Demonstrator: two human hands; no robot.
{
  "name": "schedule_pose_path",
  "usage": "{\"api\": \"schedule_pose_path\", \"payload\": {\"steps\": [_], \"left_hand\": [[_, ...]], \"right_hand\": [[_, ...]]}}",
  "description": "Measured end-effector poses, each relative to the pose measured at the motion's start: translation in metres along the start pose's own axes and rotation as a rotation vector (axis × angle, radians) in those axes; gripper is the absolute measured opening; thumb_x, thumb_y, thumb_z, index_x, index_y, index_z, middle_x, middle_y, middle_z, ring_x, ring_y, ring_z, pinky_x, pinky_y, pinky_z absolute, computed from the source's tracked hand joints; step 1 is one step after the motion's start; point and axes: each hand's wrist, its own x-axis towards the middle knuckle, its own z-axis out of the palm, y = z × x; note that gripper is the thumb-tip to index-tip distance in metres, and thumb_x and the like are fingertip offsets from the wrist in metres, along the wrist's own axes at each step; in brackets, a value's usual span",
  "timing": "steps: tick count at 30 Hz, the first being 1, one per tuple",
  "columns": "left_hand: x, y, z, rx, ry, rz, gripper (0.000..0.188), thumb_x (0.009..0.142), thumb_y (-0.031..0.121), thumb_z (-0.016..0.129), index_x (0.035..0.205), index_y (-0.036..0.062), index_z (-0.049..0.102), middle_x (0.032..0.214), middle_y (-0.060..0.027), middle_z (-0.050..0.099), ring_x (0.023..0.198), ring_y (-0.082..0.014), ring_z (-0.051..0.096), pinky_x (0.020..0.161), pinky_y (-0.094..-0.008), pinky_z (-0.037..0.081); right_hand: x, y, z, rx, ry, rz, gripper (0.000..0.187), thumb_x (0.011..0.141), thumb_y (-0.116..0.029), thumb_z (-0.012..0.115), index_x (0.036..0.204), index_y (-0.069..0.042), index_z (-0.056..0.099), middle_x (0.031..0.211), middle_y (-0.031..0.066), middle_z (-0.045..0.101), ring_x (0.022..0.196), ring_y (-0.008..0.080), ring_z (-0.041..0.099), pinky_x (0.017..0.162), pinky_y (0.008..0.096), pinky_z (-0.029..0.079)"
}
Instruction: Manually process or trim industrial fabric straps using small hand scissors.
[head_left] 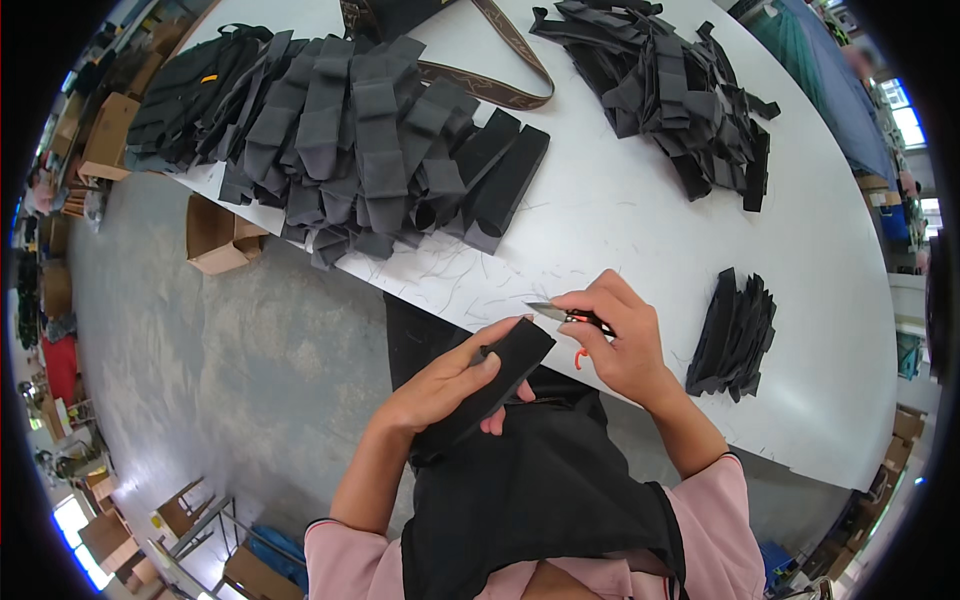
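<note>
Wrapped around a folded black fabric strip point(512, 362), my left hand point(450, 382) holds it over my lap, just off the table's near edge. My right hand point(622, 335) is closed on a pair of thread snips point(552, 312) with dark handles and a bit of orange. The blades point left and lie a little above the strip's upper end, apart from it. An orange loop point(580, 358) hangs below my right fingers. Part of the strip is hidden by my left thumb and palm.
A big heap of dark grey fabric pieces point(375, 130) covers the table's left side, beside a black backpack point(190, 95). More black strips point(670, 90) lie far right; a neat stack point(733, 335) sits nearer. Loose threads litter the white table point(610, 225). A cardboard box point(222, 235) stands on the floor.
</note>
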Motion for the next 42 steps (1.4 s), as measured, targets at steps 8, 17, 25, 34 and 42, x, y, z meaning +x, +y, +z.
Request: {"api": "schedule_pose_path", "payload": {"steps": [8,17,25,34,42], "left_hand": [[0.0,0.003,0.0,0.194,-0.064,-0.027,0.045,0.099,0.025,0.039,0.139,0.0051,0.032,0.096,-0.0094,0.062,0.063,-0.0128,0.057,0.061,-0.0258,0.049],[0.007,-0.012,0.007,0.772,0.261,0.294,0.04,0.094,0.018,0.049,0.132,0.0106,0.042,0.107,-0.0122,0.059,0.085,-0.0211,0.059,0.076,-0.0311,0.046],[0.014,-0.011,0.02,1.236,0.672,0.442,0.044,0.081,0.018,0.065,0.121,0.0099,0.05,0.104,-0.0114,0.053,0.096,-0.0286,0.051,0.081,-0.0375,0.039],[0.014,-0.015,0.023,1.363,0.786,0.49,0.046,0.078,0.018,0.068,0.121,0.0115,0.051,0.105,-0.0119,0.051,0.094,-0.0285,0.05,0.078,-0.0379,0.038],[0.018,-0.018,0.024,1.398,0.832,0.511,0.05,0.076,0.019,0.07,0.122,0.0113,0.05,0.108,-0.0126,0.05,0.096,-0.0292,0.05,0.079,-0.0391,0.038]], "right_hand": [[0.018,0.003,0.002,0.249,-0.321,0.159,0.01,0.078,-0.003,0.067,0.086,-0.003,0.061,0.076,-0.0006,0.047,0.067,0.0078,0.044,0.057,0.0216,0.032],[-0.005,0.028,0.018,1.256,0.09,0.506,0.005,0.082,-0.002,0.058,0.085,-0.003,0.055,0.073,-0.0012,0.047,0.065,0.0069,0.045,0.059,0.018,0.035],[-0.028,0.0,0.029,-0.044,0.248,0.127,0.023,0.074,-0.001,0.07,0.095,-0.004,0.06,0.083,0.007,0.051,0.062,0.0145,0.051,0.055,0.0243,0.042],[-0.027,0.005,0.034,0.336,0.259,0.278,0.015,0.079,0.003,0.064,0.093,0.0,0.06,0.08,0.0019,0.046,0.063,0.0061,0.048,0.052,0.0207,0.039],[-0.012,0.006,0.04,0.854,0.158,0.592,0.006,0.083,-0.004,0.061,0.088,-0.003,0.057,0.071,-0.0034,0.048,0.055,0.0018,0.039,0.048,0.0169,0.029]]}}
